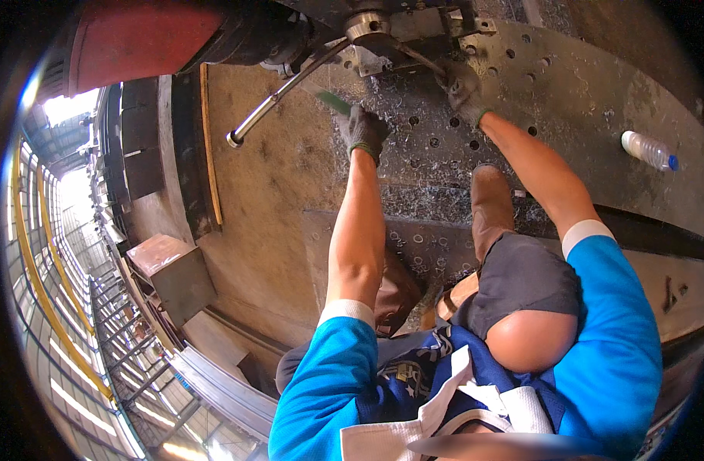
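Left hand [365, 129] (gloved) is closed around a blurred green object [333, 101]; right hand [465, 88] grips a lever [420, 57]. Bottle [649, 150] lies near metal plate [571, 115]'s right edge.

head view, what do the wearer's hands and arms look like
The left hand wears a dark grey glove with a green wrist edge; the right hand wears a similar, dusty-looking one. Bare forearms show below short, bright blue sleeves with off-white cuffs.
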Demonstrator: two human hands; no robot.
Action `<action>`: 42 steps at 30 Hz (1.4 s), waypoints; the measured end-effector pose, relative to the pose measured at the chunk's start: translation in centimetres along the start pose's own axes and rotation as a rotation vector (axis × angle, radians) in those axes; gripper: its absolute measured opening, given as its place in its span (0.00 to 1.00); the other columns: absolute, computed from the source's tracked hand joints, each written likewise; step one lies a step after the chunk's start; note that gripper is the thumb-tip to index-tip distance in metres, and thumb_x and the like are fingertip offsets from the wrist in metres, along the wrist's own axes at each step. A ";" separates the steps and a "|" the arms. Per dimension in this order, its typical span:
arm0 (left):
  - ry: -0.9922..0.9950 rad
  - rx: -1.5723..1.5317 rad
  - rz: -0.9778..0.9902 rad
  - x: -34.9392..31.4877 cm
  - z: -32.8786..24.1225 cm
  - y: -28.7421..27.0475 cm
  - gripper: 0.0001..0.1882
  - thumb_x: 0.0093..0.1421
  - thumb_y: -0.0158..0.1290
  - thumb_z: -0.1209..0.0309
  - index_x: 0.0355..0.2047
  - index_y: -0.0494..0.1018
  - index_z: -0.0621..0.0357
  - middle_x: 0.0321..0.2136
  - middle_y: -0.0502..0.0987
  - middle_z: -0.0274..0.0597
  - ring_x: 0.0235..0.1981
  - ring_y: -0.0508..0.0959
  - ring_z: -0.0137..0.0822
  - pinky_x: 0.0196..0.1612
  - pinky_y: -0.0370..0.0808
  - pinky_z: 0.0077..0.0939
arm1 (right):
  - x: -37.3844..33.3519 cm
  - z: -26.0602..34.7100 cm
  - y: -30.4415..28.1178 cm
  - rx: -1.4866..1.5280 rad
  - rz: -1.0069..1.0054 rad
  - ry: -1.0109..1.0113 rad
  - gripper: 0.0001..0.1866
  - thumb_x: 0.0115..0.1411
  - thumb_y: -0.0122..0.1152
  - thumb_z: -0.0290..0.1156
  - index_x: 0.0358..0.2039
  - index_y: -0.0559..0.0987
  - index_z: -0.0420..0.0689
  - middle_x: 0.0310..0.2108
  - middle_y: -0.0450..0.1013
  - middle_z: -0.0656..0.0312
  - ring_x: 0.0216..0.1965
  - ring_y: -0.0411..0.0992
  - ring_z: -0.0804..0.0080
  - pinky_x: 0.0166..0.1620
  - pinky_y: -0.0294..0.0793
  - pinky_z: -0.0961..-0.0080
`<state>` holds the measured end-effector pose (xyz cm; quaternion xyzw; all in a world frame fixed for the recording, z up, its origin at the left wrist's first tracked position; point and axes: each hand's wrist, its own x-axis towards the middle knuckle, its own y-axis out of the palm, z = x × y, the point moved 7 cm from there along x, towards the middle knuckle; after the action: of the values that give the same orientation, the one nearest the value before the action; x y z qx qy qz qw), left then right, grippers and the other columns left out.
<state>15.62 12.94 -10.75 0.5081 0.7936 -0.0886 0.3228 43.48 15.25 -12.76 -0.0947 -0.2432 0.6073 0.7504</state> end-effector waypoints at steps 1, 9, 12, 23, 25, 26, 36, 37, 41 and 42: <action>0.100 0.111 0.080 -0.2 -0.8 0.7 0.07 0.66 0.49 0.66 0.33 0.62 0.47 0.17 0.66 0.37 0.17 0.70 0.40 0.17 0.65 0.40 | 0.0 -1.6 0.8 0.209 0.066 0.152 0.08 0.68 0.52 0.28 0.40 0.78 0.39 0.31 0.73 0.59 0.30 0.68 0.70 0.35 0.69 0.70; 0.030 -0.804 0.027 -4.6 -7.0 -5.7 0.09 0.64 0.51 0.65 0.42 0.72 0.52 0.29 0.73 0.47 0.40 0.73 0.56 0.49 0.65 0.59 | -1.5 -7.6 4.8 0.580 0.143 0.360 0.10 0.67 0.52 0.27 0.45 0.78 0.39 0.32 0.72 0.60 0.33 0.69 0.73 0.36 0.71 0.73; 0.220 -1.144 -0.089 -6.5 -13.9 -8.9 0.14 0.63 0.52 0.64 0.45 0.75 0.57 0.33 0.75 0.52 0.53 0.74 0.64 0.67 0.59 0.70 | -1.5 -9.6 5.5 0.444 0.185 0.276 0.12 0.67 0.53 0.28 0.47 0.79 0.41 0.33 0.73 0.57 0.34 0.72 0.71 0.38 0.73 0.72; 0.269 -1.049 0.742 -8.3 -26.0 -3.5 0.17 0.61 0.55 0.56 0.29 0.72 0.59 0.28 0.73 0.43 0.34 0.76 0.40 0.36 0.74 0.34 | 0.7 -1.0 -4.8 0.659 -0.287 0.310 0.15 0.68 0.52 0.28 0.54 0.74 0.42 0.49 0.77 0.53 0.44 0.79 0.62 0.50 0.78 0.67; 0.307 -1.004 0.642 -7.7 -25.8 -4.7 0.19 0.62 0.55 0.54 0.30 0.72 0.58 0.28 0.73 0.43 0.32 0.75 0.38 0.34 0.74 0.33 | 3.5 3.1 -11.8 0.676 -0.459 0.151 0.14 0.70 0.51 0.30 0.54 0.72 0.41 0.50 0.77 0.55 0.46 0.79 0.61 0.53 0.78 0.68; 0.317 -0.976 0.617 -7.5 -25.7 -5.1 0.20 0.63 0.54 0.52 0.31 0.72 0.58 0.28 0.73 0.43 0.31 0.74 0.38 0.34 0.74 0.33 | 5.8 4.9 -13.2 0.859 -0.173 0.131 0.14 0.70 0.50 0.30 0.53 0.73 0.41 0.50 0.77 0.55 0.47 0.78 0.61 0.53 0.78 0.69; 0.291 -0.967 0.493 -6.4 -26.1 -6.1 0.19 0.65 0.51 0.49 0.29 0.67 0.51 0.26 0.70 0.35 0.26 0.71 0.34 0.29 0.69 0.32 | 21.6 6.7 -10.3 0.057 0.324 0.275 0.12 0.62 0.67 0.39 0.42 0.81 0.47 0.31 0.78 0.62 0.31 0.74 0.69 0.36 0.74 0.70; 0.249 -0.990 0.540 -6.5 -26.0 -5.7 0.19 0.65 0.51 0.50 0.28 0.67 0.51 0.25 0.69 0.35 0.26 0.71 0.34 0.29 0.69 0.33 | 22.1 5.9 -9.8 0.128 0.335 0.264 0.12 0.63 0.67 0.39 0.42 0.81 0.47 0.31 0.78 0.62 0.30 0.74 0.70 0.35 0.74 0.70; 0.284 -1.023 0.549 -6.7 -26.0 -5.4 0.22 0.69 0.48 0.52 0.29 0.70 0.57 0.25 0.71 0.42 0.26 0.73 0.39 0.31 0.74 0.34 | 22.8 2.8 -8.5 0.481 0.408 0.271 0.10 0.64 0.67 0.39 0.39 0.81 0.47 0.28 0.77 0.64 0.26 0.72 0.72 0.30 0.72 0.72; 0.311 -1.017 0.487 -6.7 -26.0 -5.6 0.21 0.70 0.48 0.52 0.29 0.70 0.57 0.25 0.71 0.42 0.26 0.73 0.38 0.31 0.74 0.33 | 23.0 2.2 -8.2 0.555 0.426 0.278 0.10 0.64 0.67 0.39 0.38 0.81 0.47 0.27 0.77 0.65 0.25 0.72 0.73 0.29 0.71 0.72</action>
<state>1.61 17.46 12.41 0.4642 0.6348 0.4557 0.4169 52.81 34.92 -1.49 -0.0175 0.0599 0.7739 0.6302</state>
